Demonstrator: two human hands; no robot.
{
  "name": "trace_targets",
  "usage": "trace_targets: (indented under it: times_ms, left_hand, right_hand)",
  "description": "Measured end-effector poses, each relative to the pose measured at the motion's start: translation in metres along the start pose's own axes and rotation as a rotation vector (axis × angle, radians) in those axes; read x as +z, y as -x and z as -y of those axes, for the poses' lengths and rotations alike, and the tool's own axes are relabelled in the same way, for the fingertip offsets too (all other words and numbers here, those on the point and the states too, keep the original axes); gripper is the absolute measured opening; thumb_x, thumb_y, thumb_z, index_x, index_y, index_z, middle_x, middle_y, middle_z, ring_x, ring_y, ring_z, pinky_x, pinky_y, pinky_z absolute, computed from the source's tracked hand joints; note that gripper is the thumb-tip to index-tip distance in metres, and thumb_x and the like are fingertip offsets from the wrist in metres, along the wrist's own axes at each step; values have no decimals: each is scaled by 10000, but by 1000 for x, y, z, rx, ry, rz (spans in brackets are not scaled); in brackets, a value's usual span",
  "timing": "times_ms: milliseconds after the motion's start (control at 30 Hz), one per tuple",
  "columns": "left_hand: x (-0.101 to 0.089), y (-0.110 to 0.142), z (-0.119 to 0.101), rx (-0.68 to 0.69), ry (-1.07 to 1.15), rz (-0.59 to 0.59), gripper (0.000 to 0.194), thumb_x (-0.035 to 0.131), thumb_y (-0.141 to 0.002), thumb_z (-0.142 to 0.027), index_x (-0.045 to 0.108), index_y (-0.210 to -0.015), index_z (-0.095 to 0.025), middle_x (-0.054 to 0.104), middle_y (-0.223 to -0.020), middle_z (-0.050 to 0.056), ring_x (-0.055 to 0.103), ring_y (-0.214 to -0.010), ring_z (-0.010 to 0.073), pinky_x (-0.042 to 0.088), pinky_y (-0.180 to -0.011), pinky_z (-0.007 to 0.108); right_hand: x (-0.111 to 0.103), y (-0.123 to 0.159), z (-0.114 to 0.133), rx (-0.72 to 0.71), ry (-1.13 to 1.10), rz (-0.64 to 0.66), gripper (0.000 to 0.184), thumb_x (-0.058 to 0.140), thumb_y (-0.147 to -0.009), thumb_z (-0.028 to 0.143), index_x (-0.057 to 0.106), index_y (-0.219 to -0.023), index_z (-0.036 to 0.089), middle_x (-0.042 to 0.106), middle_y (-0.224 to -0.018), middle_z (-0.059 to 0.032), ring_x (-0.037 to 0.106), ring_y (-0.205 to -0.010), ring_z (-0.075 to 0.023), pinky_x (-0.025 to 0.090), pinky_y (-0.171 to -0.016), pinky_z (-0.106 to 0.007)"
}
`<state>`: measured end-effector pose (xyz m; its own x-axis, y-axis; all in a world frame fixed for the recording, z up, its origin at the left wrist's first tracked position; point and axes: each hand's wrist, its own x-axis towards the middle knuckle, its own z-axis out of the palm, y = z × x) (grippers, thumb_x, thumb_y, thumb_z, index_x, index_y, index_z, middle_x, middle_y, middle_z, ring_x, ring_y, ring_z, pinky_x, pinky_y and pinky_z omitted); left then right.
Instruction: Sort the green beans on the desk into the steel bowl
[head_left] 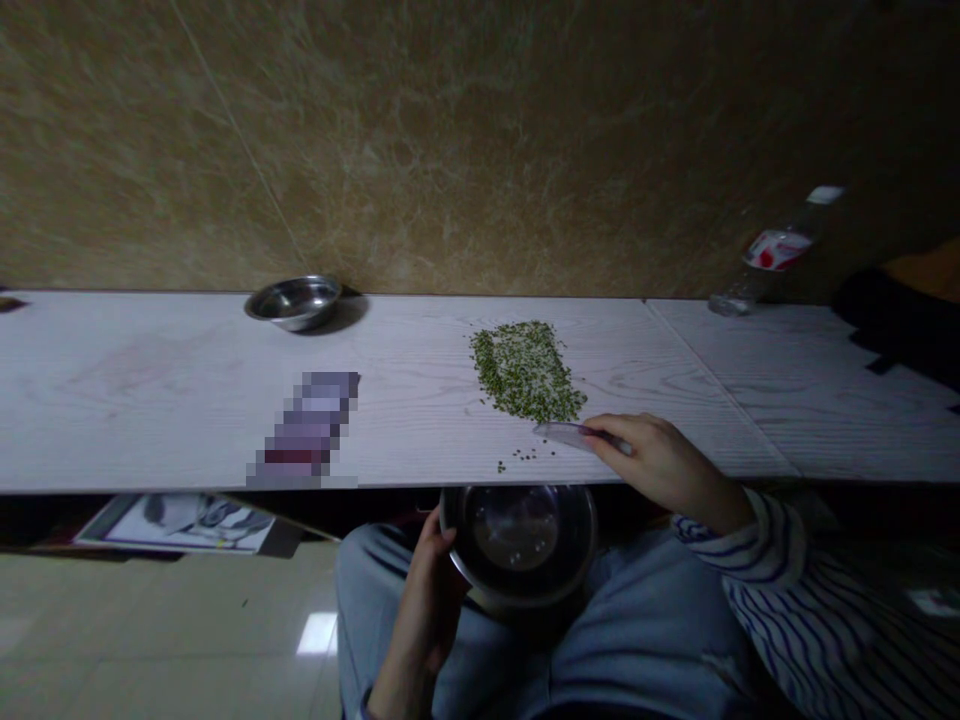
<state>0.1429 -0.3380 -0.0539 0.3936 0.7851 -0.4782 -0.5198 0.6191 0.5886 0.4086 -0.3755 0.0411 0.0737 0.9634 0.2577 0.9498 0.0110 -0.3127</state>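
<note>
Small green beans [529, 370], which look like mung beans, lie in a thin patch on the white wood-grain table [420, 400]. My right hand [664, 465] is closed around a pale, flat knife-like blade [562, 434], whose tip lies at the near edge of the patch. A few loose beans [525, 455] are scattered between the blade and the table's front edge. Below that edge, over my lap, my left hand [435, 585] grips the rim of a metal bowl [517, 590]. Several small specks show inside this bowl; what they are is unclear.
A smaller metal bowl [296, 303] stands at the back left against the marbled wall. Nearer to me lies a blurred-out flat object [311, 430]. At the back right are a clear plastic bottle [780, 250] and a dark bundle [900, 325]. Printed sheets [187, 525] stick out under the table.
</note>
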Motion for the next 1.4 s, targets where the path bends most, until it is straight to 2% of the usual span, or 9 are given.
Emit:
trace_targets:
  times_ms: [167,333,600,767,967,1167,1267,1400]
  left_hand:
    - [1,-2,0,-13,-6,-13,534,664,-731,-251,583,-1255,-189,756,-1005,81,688,-964,297,526,-830,402]
    - [3,-1,2,-24,-25,3,565,666,-730,-269,579,-1283,-195,753,-1016,86,685,-978,306,518,-842,407]
    - [7,2,5,-43,-43,-6,630,703,-696,-286,573,-1308,-215,752,-1017,87,665,-1040,321,506,-875,408]
    - [7,6,2,-29,-42,-10,620,675,-722,-276,555,-1327,-210,746,-1045,91,655,-1065,327,503,-891,424]
    - [1,5,-1,-14,-35,-1,569,679,-720,-247,592,-1280,-197,752,-1008,92,659,-1060,329,504,-894,423]
    - [2,5,-4,15,-29,7,521,668,-741,-264,608,-1253,-188,741,-1074,105,655,-1062,314,507,-882,407]
    - [1,6,-4,5,-29,18,491,645,-766,-251,597,-1250,-188,743,-1060,97,654,-1060,301,510,-863,388]
    - [0,5,-2,16,-29,23,488,642,-764,-261,598,-1243,-180,738,-1064,103,658,-1052,307,515,-851,390]
  right_hand:
    - [0,12,-2,-2,44,-23,205,530,-912,245,721,-986,236,766,-947,-20,718,-819,-179,544,-758,-273]
    - [-1,18,8,-42,53,-46,196,525,-912,222,721,-917,243,765,-941,-25,715,-821,-186,538,-747,-279]
    - [4,12,24,-55,9,-20,187,541,-905,201,703,-995,228,762,-970,-27,711,-862,-187,536,-801,-302]
    - [8,1,32,-30,22,2,178,548,-906,190,700,-995,213,757,-1008,-46,711,-879,-195,529,-825,-309]
    - [15,-3,47,-100,5,48,168,552,-925,222,699,-1008,220,753,-1001,-43,695,-905,-196,499,-842,-325]
    - [13,0,56,-167,-60,124,193,515,-949,210,692,-1023,220,748,-992,-32,679,-922,-187,472,-847,-349]
    - [11,5,56,-182,-69,124,184,527,-941,211,695,-1015,221,753,-978,-29,683,-910,-192,477,-838,-353]
    - [7,13,43,-144,-62,47,173,558,-915,206,706,-1004,221,759,-970,-31,699,-882,-187,506,-829,-332]
